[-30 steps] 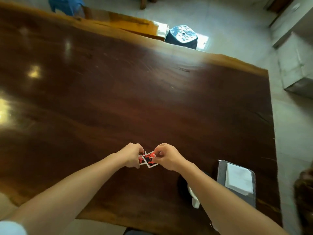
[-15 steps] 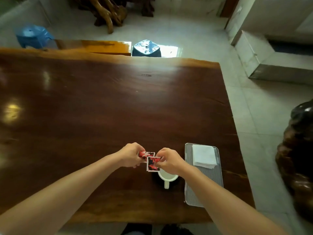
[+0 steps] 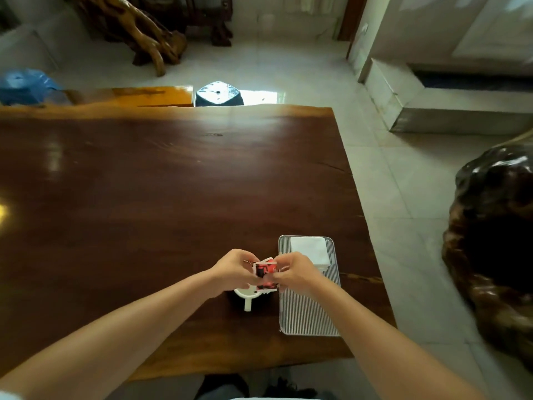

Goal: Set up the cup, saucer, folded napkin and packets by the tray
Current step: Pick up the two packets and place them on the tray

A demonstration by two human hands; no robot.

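While one cup (image 3: 247, 305) stands beside one tray (image 3: 306, 314), left hand (image 3: 233, 269) and right hand (image 3: 294, 273) pinch two packets (image 3: 265, 268).

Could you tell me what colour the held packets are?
The packets are red and black, white-edged; head view.

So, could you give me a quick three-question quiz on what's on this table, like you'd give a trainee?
1. True or false: the folded napkin lies on the ribbed metal tray.
2. What do the left hand and right hand pinch between them? A) a spoon B) red-and-white packets C) a lid
3. Fill in: seen from the person, the white cup stands to the ___ of the tray.

Key: 1 true; 2 B; 3 left.
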